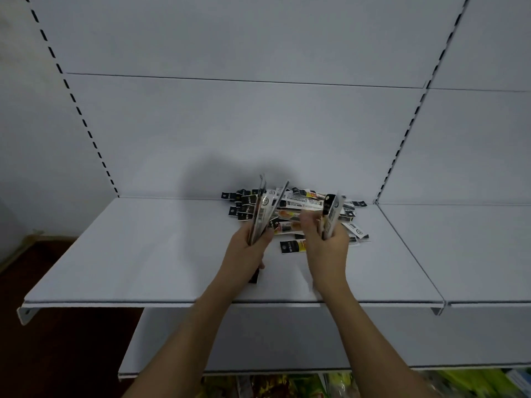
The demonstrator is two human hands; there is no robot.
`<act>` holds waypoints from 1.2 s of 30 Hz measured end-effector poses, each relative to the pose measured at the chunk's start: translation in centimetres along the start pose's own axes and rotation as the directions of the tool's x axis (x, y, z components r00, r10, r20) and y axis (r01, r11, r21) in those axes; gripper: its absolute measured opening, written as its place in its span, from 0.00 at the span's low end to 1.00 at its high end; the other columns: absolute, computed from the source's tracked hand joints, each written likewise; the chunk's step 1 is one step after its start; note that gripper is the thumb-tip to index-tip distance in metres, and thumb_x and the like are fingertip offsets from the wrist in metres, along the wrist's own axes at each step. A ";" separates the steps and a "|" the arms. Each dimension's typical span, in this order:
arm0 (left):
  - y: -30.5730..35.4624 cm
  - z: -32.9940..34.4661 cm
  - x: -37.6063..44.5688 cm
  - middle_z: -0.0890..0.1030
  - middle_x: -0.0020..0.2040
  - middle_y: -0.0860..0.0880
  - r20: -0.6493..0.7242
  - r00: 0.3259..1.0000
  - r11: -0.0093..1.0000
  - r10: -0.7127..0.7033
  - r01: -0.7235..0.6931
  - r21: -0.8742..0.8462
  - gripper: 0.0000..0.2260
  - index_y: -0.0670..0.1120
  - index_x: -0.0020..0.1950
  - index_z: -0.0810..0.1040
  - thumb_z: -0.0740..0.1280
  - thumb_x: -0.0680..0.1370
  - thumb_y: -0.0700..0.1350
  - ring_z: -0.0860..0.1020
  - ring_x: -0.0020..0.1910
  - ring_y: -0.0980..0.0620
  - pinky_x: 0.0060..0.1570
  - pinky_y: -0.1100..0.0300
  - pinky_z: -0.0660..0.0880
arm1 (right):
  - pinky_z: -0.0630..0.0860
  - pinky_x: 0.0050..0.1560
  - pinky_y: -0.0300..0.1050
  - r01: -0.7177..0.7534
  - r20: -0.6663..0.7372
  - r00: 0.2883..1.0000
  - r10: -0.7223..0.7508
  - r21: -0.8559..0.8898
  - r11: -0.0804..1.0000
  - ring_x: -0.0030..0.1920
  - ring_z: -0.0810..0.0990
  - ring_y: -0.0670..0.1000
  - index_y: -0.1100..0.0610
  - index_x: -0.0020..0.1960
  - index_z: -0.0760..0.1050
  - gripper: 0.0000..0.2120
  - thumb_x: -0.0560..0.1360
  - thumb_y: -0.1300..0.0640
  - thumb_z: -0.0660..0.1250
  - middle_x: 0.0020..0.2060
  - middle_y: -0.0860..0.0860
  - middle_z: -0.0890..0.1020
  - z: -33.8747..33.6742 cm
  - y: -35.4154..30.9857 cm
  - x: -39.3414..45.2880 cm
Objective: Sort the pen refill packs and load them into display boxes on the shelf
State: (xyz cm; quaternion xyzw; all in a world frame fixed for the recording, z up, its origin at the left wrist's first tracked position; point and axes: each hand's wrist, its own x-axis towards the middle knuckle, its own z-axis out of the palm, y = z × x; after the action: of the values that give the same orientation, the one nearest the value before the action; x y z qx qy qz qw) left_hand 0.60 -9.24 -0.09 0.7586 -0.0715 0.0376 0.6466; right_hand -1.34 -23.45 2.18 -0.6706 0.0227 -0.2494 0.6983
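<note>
A loose pile of pen refill packs point(298, 206), black, white and yellow, lies at the back middle of the white shelf point(143, 254). My left hand point(247, 252) grips a bundle of several packs point(263, 208) standing upright, left of the pile. My right hand point(327, 244) grips another upright bundle of packs point(332, 214) over the pile's right side. One pack point(291, 246) lies flat between the two hands. No display box is in view.
The shelf's back panel point(258, 124) rises just behind the pile. A second white shelf point(287, 346) sits below, with colourful packaged goods point(287, 386) under it. Another shelf bay point(465, 248) adjoins on the right. Dark floor shows at lower left.
</note>
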 end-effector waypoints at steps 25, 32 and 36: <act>6.0 17.5 -11.9 0.81 0.36 0.48 0.417 0.909 1.000 -0.002 0.010 -0.017 0.07 0.44 0.47 0.77 0.63 0.82 0.44 0.79 0.32 0.53 0.35 0.64 0.76 | 0.70 0.31 0.45 -0.292 -0.162 0.955 0.247 -0.645 0.707 0.27 0.70 0.45 0.56 0.43 0.75 0.11 0.81 0.53 0.61 0.29 0.50 0.74 -32.1 -6.3 -15.5; 7.5 30.7 -18.6 0.79 0.30 0.50 0.652 0.758 0.998 -0.027 -0.011 0.055 0.10 0.40 0.46 0.78 0.65 0.81 0.46 0.76 0.27 0.56 0.33 0.65 0.72 | 0.62 0.30 0.46 -0.426 -0.353 0.901 0.252 -0.613 0.666 0.23 0.63 0.44 0.54 0.38 0.69 0.14 0.82 0.52 0.61 0.28 0.50 0.69 -45.6 -8.4 -22.9; 9.5 36.2 -19.0 0.79 0.31 0.50 0.681 0.732 0.997 -0.005 -0.051 0.062 0.09 0.42 0.46 0.78 0.66 0.81 0.46 0.75 0.27 0.56 0.30 0.69 0.70 | 0.63 0.31 0.47 -0.481 -0.459 0.858 0.233 -0.555 0.679 0.25 0.66 0.46 0.57 0.40 0.72 0.14 0.81 0.52 0.63 0.29 0.52 0.71 -51.3 -9.3 -24.0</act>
State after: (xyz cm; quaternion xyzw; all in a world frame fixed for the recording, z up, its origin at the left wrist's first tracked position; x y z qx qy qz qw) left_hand -20.94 -45.22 0.50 0.7428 -0.3111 -0.2318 0.5457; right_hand -44.09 -61.58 -1.35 -0.7967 0.3649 -0.1971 0.4396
